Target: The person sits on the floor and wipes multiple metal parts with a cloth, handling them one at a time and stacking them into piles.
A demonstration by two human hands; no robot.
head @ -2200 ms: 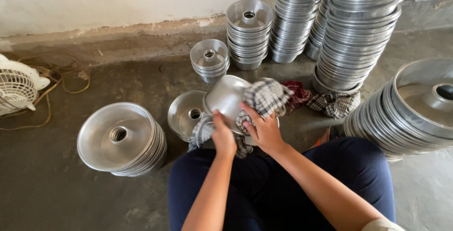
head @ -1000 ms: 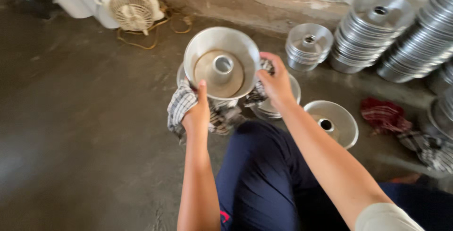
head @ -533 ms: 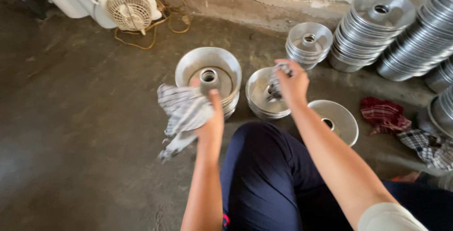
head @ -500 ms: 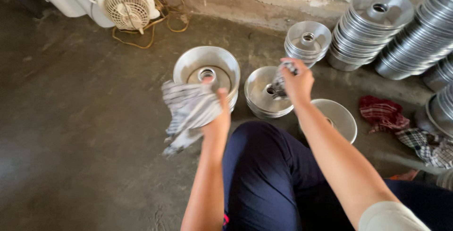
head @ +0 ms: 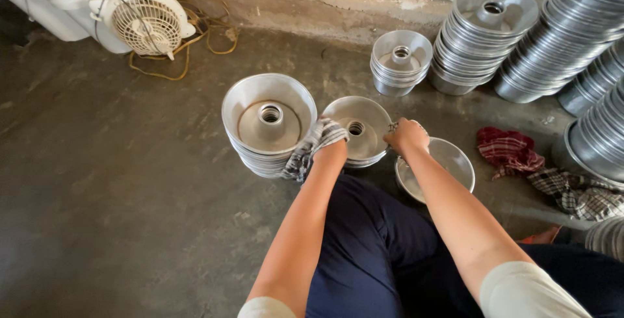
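Observation:
My left hand (head: 330, 154) grips a checked grey-and-white cloth (head: 309, 147) that drapes between two low stacks of metal tube pans. One stack (head: 268, 123) stands left of the hand, its top pan open side up. The other stack (head: 361, 132) sits between my hands, bottom side up with a hole in the middle. My right hand (head: 407, 137) is closed on the right rim of this upturned stack. A single shallow pan (head: 448, 162) lies just under my right wrist.
More pan stacks stand along the wall: a small one (head: 400, 62), a wider one (head: 486, 36) and tall leaning columns (head: 577, 29) at right. A red cloth (head: 507, 150) and a checked cloth (head: 576, 192) lie on the floor. A small white fan (head: 147, 24) with yellow cord sits at upper left.
The pan I held up in both hands now rests on the left stack. My left hand has brought the cloth down beside the middle stack; my right hand has moved to that stack's rim.

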